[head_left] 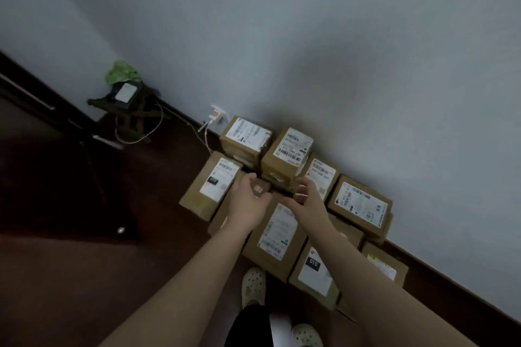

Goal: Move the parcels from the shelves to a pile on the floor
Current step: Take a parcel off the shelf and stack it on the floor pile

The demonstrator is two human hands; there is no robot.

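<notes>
One small parcel sits between left fingers and right fingers.

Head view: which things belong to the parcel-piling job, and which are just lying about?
Job in hand:
pile of parcels on the floor by the wall
small parcel, held by the left hand
right hand beside it, grip unclear

Lying about:
dark stool with a green plant
white charger in the wall socket, with its cable
</notes>
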